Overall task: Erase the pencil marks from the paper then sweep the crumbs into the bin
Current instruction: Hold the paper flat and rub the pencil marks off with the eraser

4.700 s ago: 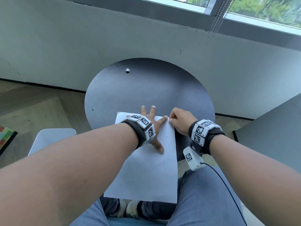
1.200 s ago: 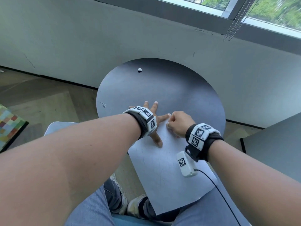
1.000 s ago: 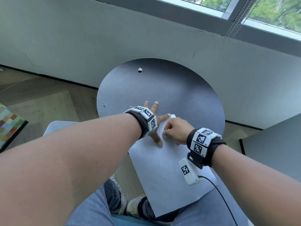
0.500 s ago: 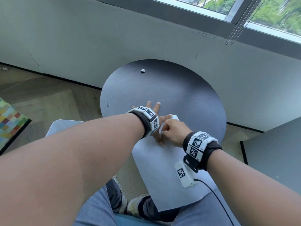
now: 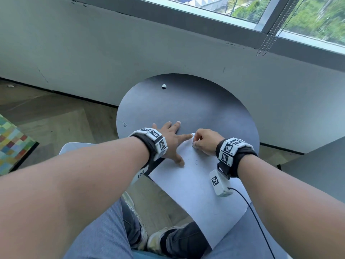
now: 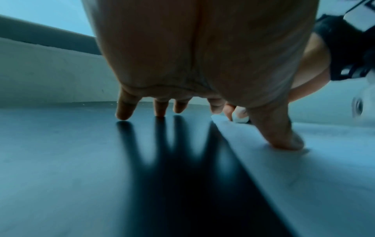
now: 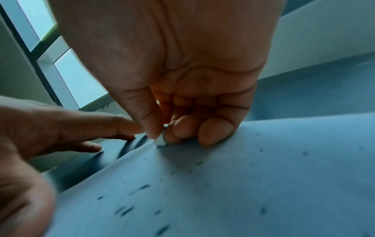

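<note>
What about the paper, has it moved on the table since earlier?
Yes. Against the round table, the paper has turned: its near end, earlier hanging straight toward the person, now swings to their right; the left hand presses its far end.

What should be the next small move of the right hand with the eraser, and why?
Probably rub the eraser back toward the body: the right hand pinches it at the far corner of the paper, faint marks lie nearer, and the left hand presses the sheet flat.

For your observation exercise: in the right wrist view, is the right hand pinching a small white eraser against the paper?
Yes, the right hand pinches the eraser between thumb and fingers, its tip on the paper.
</note>
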The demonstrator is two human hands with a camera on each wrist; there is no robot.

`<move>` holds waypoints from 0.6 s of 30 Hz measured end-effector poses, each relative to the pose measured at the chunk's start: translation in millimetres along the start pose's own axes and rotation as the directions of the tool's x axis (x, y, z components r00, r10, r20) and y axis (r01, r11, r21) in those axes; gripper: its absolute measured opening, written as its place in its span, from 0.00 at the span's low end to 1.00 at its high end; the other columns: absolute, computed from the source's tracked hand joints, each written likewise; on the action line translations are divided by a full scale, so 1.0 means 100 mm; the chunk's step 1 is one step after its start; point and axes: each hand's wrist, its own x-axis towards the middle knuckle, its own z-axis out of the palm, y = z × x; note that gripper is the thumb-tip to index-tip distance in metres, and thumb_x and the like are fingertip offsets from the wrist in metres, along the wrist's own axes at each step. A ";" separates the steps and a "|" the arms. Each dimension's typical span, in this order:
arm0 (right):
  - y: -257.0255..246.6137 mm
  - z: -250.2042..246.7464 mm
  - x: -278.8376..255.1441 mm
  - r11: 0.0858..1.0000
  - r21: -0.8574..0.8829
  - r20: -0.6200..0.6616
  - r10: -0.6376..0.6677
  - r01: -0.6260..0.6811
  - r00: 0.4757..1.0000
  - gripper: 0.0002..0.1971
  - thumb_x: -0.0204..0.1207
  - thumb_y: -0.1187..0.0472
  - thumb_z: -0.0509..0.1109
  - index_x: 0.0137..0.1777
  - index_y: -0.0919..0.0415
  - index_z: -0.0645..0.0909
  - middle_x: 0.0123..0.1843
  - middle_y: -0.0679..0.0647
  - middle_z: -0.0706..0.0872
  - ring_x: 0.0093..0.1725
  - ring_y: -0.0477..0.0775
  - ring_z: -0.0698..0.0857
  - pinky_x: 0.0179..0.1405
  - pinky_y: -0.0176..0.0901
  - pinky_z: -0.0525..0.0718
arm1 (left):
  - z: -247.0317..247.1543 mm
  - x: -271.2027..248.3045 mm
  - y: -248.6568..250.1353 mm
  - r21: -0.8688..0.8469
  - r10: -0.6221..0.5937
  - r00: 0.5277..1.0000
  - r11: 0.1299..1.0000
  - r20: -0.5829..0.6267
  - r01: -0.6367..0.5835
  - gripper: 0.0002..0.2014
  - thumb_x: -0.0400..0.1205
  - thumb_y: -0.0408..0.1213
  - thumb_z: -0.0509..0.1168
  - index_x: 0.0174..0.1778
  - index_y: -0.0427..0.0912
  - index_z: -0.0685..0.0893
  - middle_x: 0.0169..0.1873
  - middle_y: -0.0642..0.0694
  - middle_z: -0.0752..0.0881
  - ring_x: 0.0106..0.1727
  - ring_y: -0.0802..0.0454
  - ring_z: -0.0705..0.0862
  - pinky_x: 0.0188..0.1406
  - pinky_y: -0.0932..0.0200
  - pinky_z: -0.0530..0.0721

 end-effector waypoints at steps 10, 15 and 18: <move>-0.22 0.06 -0.01 0.992 0.075 -0.067 0.104 -0.099 0.992 0.11 0.75 0.58 0.66 0.31 0.58 0.78 0.36 0.58 0.86 0.39 0.62 0.86 0.39 0.44 0.84 | 0.03 0.04 -0.08 0.004 -0.018 0.999 1.000 0.032 0.018 0.56 0.58 0.85 0.67 0.78 0.85 0.42 0.89 0.52 0.35 0.88 0.35 0.35 0.71 0.09 0.52; -0.35 0.27 -0.30 0.999 0.035 0.051 -0.030 0.028 0.998 0.09 0.70 0.63 0.68 0.28 0.59 0.80 0.40 0.52 0.80 0.36 0.56 0.84 0.27 0.40 0.74 | 0.05 0.05 -0.06 -0.011 -0.029 0.999 1.000 0.032 0.029 0.56 0.60 0.82 0.69 0.78 0.85 0.41 0.89 0.51 0.35 0.89 0.37 0.34 0.72 0.09 0.49; -0.29 0.24 -0.21 0.999 0.014 0.060 -0.031 0.030 0.998 0.08 0.69 0.61 0.68 0.31 0.61 0.84 0.47 0.54 0.83 0.34 0.55 0.84 0.27 0.39 0.75 | 0.03 0.04 -0.06 -0.008 -0.021 0.998 1.000 0.051 0.021 0.58 0.59 0.84 0.69 0.79 0.84 0.40 0.89 0.51 0.33 0.88 0.36 0.33 0.72 0.08 0.48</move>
